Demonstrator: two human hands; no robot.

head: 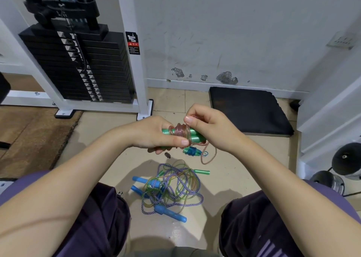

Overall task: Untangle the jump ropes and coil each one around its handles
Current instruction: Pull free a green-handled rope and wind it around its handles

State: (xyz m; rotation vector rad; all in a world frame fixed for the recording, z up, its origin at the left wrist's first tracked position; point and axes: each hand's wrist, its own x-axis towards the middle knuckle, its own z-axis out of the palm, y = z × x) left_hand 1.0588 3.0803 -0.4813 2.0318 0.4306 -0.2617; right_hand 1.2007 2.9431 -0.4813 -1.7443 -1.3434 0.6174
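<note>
Head view looks down on the green handles [192,135] that I hold level between my knees, near the middle of the frame, with the pink rope [181,131] coiled in tight turns around their middle. My left hand [154,134] grips the handles from nine o'clock, thumb pressed along the near side against the coils. My right hand [208,127] comes in from three o'clock, fingers curled and pinching the pink rope at the top of the coil; a loose loop of that rope hangs below toward five o'clock.

On the floor just beyond my hands, at six o'clock from them, lies a small coiled bundle [192,151] with blue rope wrapped on green handles. Nearer to me sits the tangled pile [172,186]: a purple-and-white braided rope, a thin green-yellow rope, several blue handles [170,213] and one green handle [202,172] sticking out at two o'clock.

At eleven o'clock stands a black weight stack [82,65] in a white frame. At two o'clock a black mat [248,110] lies on the tiled floor [224,178] against the scuffed wall.
</note>
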